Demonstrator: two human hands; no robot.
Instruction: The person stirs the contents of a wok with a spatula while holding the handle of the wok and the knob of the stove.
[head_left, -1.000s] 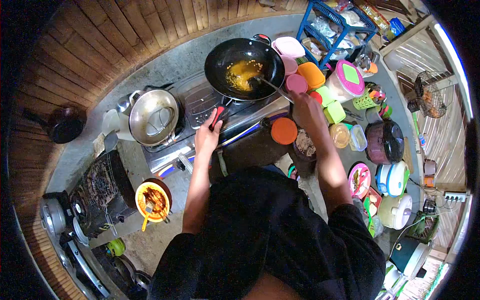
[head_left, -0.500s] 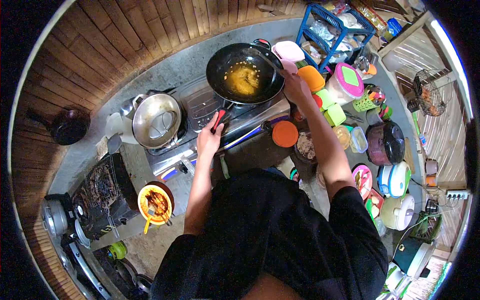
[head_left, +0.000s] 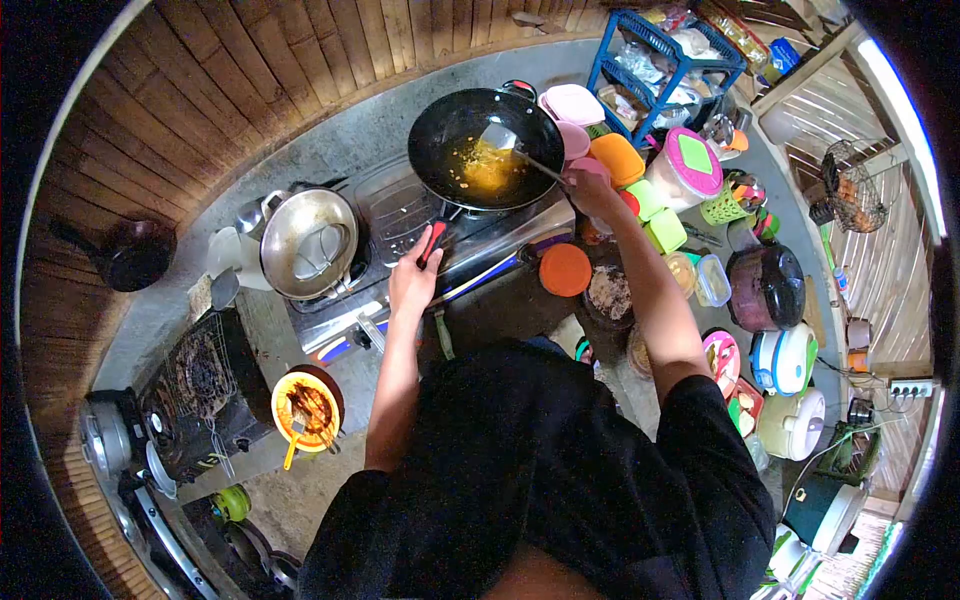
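A black wok (head_left: 440,150) sits on the right side of the stove, with yellow oil and small chopped bits (head_left: 490,168) pooled at its bottom. My left hand (head_left: 411,283) is closed around the wok's red and black handle (head_left: 433,243). In my right hand (head_left: 592,192) is a metal spatula (head_left: 538,166), gripped by its handle over the wok's right rim. Its flat pale blade (head_left: 498,136) is at the upper edge of the oil; whether it touches the wok I cannot tell.
A silver pan (head_left: 311,282) rests on the stove's left burner. Lidded plastic containers (head_left: 617,158) crowd the counter right of the wok, near a blue rack (head_left: 655,95). An orange bowl of dark sauce (head_left: 287,421) stands lower left, near a blackened grill (head_left: 190,390).
The spatula blade has swung from the wok's upper right side inward to the oil. My right hand has lowered slightly, while my left hand stays on the handle.
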